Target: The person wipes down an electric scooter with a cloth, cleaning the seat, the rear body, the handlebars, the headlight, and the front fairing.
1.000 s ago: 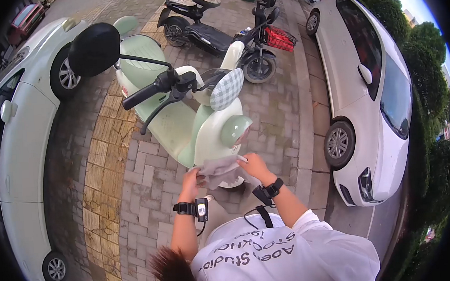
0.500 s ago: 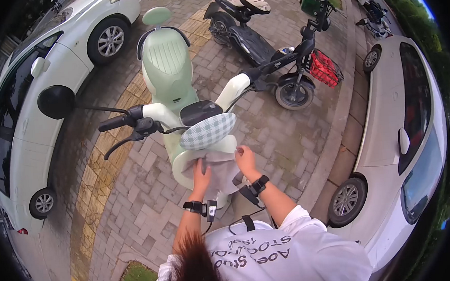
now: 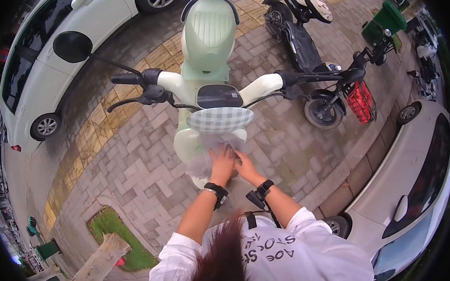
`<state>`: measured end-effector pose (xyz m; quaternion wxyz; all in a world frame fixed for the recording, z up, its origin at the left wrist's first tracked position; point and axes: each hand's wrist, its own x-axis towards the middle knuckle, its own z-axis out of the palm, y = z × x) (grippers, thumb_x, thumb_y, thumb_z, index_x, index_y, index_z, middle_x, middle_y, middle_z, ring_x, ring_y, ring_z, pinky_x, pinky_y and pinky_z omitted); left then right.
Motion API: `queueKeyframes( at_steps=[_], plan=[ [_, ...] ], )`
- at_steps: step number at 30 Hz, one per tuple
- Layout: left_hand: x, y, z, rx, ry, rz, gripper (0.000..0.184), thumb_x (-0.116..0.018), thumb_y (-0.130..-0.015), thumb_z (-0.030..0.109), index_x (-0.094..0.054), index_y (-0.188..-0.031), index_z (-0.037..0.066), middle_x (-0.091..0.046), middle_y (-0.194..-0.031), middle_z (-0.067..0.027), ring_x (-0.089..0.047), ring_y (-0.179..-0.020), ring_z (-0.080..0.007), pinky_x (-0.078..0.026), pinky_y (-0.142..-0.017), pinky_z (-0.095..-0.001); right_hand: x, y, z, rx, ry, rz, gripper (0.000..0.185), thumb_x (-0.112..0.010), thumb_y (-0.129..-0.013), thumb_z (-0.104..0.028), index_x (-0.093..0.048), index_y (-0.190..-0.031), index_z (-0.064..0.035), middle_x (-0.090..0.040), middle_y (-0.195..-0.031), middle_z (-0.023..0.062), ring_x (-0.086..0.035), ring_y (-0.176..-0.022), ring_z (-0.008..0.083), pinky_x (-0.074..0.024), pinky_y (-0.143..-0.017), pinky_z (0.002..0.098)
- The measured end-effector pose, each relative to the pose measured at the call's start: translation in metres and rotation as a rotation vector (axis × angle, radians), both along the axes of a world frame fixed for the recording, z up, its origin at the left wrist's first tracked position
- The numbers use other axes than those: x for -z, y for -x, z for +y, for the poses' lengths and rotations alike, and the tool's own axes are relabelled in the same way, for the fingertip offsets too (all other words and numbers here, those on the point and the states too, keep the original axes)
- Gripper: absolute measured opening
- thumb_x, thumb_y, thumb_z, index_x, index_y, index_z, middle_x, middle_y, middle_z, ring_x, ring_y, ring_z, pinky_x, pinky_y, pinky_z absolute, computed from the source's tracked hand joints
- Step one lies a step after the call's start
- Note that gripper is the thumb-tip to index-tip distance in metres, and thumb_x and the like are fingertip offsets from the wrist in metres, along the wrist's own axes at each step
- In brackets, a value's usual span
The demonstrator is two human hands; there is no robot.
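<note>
A thin, greyish, partly see-through cloth lies against the front of the pale green scooter, below its handlebars. My left hand rests on the cloth with its fingers stretched out. Close beside it, almost touching, is my right hand, its fingers bent together at the cloth's right part; the fingertips are partly hidden. Just above both hands sits a grey-and-white checked pad at the middle of the handlebars. Behind that is the dark display.
To the left the scooter's brake lever and round mirror stick out. A black scooter with a red basket stands at the right. White cars are parked on both sides. A tree trunk is at lower left.
My hands have come closer together, and the left has moved from the cloth's left side onto its middle. The view has shifted, so the scooter appears higher and further right.
</note>
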<state>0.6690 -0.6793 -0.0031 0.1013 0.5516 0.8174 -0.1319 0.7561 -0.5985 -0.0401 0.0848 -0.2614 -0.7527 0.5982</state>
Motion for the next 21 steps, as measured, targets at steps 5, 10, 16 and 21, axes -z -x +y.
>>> queueKeyframes(
  at_steps=[5, 10, 16, 21],
  plan=[
    [0.004, 0.017, -0.034, -0.267, -0.366, -0.089, 0.038, -0.056, -0.07, 0.022, -0.054, -0.107, 0.022, -0.038, -0.127, -0.0077, -0.028, -0.119, -0.0342, -0.028, -0.079, -0.063, -0.041, 0.03, -0.019, -0.124, -0.281, -0.009, 0.049, -0.052, -0.067, -0.007, -0.044, -0.116, -0.0034, -0.043, -0.117, 0.0161, -0.042, -0.106, 0.0322, -0.0371, -0.088, 0.0373],
    [0.027, 0.052, -0.062, -0.42, -0.74, -0.542, 0.039, -0.059, -0.069, 0.017, -0.054, -0.108, 0.017, -0.033, -0.13, -0.0048, -0.025, -0.12, -0.0371, -0.027, -0.08, -0.0635, -0.067, 0.042, -0.022, -0.306, -0.481, 0.013, 0.051, -0.053, -0.065, -0.002, -0.045, -0.115, -0.0072, -0.043, -0.115, 0.0132, -0.042, -0.106, 0.0302, -0.0357, -0.088, 0.0366],
    [0.013, 0.022, -0.063, -0.381, -0.599, -0.381, 0.04, -0.061, -0.069, 0.014, -0.055, -0.109, 0.017, -0.032, -0.131, -0.0052, -0.02, -0.123, -0.0362, -0.02, -0.088, -0.0636, -0.042, 0.022, -0.04, -0.11, -0.458, 0.139, 0.045, -0.053, -0.061, 0.006, -0.048, -0.105, -0.0052, -0.045, -0.103, 0.0143, -0.042, -0.098, 0.0332, -0.0371, -0.085, 0.0388],
    [-0.011, 0.004, -0.045, -0.277, -0.485, -0.318, 0.042, -0.062, -0.069, 0.015, -0.054, -0.11, 0.019, -0.032, -0.131, -0.0058, -0.018, -0.125, -0.0353, -0.014, -0.091, -0.0651, -0.048, 0.003, -0.024, -0.091, -0.409, 0.052, 0.044, -0.055, -0.06, 0.009, -0.046, -0.101, -0.005, -0.045, -0.099, 0.0133, -0.041, -0.097, 0.0325, -0.0368, -0.085, 0.0391]
  ],
)
